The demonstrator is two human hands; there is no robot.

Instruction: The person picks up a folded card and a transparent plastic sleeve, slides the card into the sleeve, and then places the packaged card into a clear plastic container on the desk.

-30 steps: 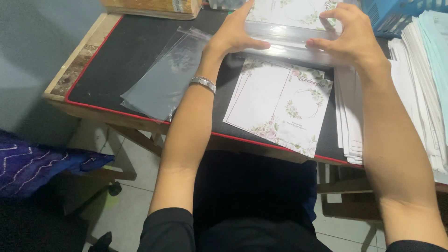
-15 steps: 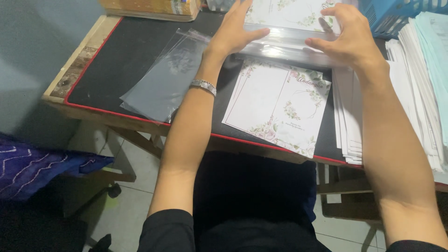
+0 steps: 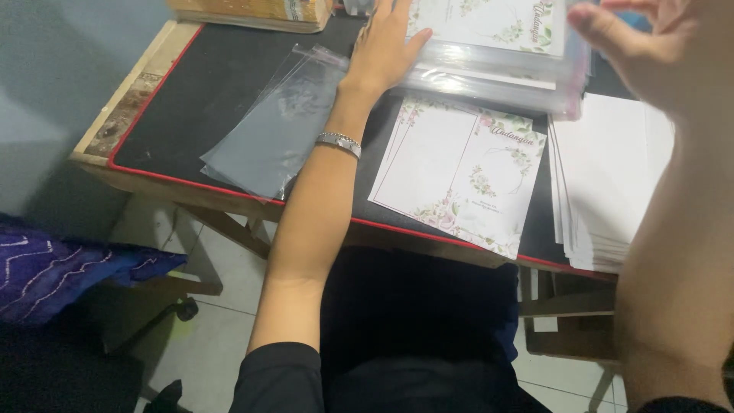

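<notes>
Desk [image 3: 191, 99], L hand [image 3: 382, 50] flat on sleeved cards [image 3: 489, 65]

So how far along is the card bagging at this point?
Done: a stack of floral cards already in clear sleeves, which the left hand rests on. In hand: the right hand is lifted, holding nothing visible. Left: loose floral cards, a pile of white sheets and empty clear plastic sleeves.

Right hand [image 3: 673, 57] lifted off stack of sleeved floral cards [image 3: 497, 53], now raised above it, fingers [image 3: 604, 27] spread, blurred close to camera. Left hand [image 3: 386, 50] slid onto stack's left edge, palm flat. Stack's clear top card face now uncovered. View shifted closer to counter [image 3: 191, 99].
</notes>
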